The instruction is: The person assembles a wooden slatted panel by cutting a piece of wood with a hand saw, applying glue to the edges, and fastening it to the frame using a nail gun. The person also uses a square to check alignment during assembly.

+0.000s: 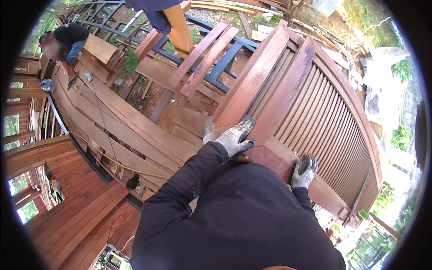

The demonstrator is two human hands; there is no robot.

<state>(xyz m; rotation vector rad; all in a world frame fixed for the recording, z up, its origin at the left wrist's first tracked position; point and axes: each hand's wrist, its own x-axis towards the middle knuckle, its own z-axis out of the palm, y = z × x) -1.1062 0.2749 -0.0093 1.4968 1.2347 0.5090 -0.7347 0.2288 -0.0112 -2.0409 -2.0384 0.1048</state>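
My left hand (236, 137), in a pale work glove with dark fingertips, lies over the near end of the stacked wooden frames. Its fingers stretch out beside a reddish board (258, 87), with the thumb apart. My right hand (304, 172), gloved alike, rests on the near rail of a slatted wooden panel (321, 112). Its thumb stands away from slightly bent fingers. The panel has many narrow parallel slats inside a reddish-brown frame and leans close to my torso. What lies under both palms is hidden.
Long planks (121, 119) run to the left. Beyond them stands a dark blue metal frame (225, 67) carrying two wooden pieces. A person (72, 38) bends over the planks at the far left. A plank deck (78, 198) lies at lower left, and a yellow cord (144, 172) crosses nearby.
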